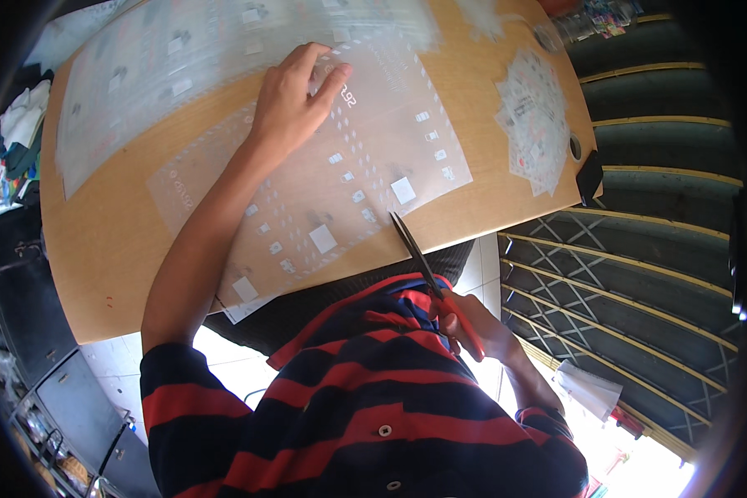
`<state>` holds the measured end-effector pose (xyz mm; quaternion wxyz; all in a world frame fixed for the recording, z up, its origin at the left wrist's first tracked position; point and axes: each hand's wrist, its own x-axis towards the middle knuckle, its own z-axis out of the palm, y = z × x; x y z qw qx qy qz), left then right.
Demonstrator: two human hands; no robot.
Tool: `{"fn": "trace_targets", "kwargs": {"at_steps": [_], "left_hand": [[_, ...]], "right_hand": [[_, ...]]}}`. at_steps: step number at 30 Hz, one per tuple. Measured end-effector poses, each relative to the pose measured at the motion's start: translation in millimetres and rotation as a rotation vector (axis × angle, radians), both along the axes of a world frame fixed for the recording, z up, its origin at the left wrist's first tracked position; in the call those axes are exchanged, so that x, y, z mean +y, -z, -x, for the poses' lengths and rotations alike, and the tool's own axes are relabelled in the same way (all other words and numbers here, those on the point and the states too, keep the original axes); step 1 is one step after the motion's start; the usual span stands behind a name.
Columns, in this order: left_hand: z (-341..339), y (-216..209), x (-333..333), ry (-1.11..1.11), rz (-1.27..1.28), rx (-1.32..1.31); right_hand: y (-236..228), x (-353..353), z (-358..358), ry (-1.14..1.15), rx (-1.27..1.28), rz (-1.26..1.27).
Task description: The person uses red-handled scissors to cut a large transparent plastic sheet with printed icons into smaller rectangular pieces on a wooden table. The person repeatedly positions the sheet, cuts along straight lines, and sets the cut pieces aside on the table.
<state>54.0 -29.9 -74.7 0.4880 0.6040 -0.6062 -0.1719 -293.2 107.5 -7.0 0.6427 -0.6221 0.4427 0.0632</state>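
The sheet (315,178), clear and printed with small white marks, lay flat under my left arm, its near edge facing my body and one near corner poking out over my lap. My left hand (295,100) was on the far part of the sheet, thumb and forefinger parted in a loose curve and not closed around anything I could see. I judge that its weight was there to stop such slippery stuff from sliding; how hard I pressed, I couldn't tell.

My right hand (466,322), on the near side of the sheet, was closed around the red handles of the scissors (421,261). The blades looked nearly together, pointing away from me, with the tips at the sheet's near edge; whether they touched it wasn't clear. Holding them low, I suppose, left the print uncovered.

Beyond the sheet and to its left was a stack (141,108) of similar clear sheets, likely kept there to be within reach. To the right of the sheet lay a pile (533,124) of smaller printed pieces, apart from it, perhaps so the two wouldn't mix. The table (100,274) carried all of this.
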Motion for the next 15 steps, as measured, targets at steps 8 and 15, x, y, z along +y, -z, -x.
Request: {"fn": "trace_targets", "kwargs": {"at_steps": [8,15], "left_hand": [[-7,2,0,-0.019,0.021,0.231],[-8,2,0,-0.027,-0.007,0.21]], "right_hand": [[-4,3,24,-0.022,0.124,0.173],[16,11,17,0.043,0.048,0.022]]}}
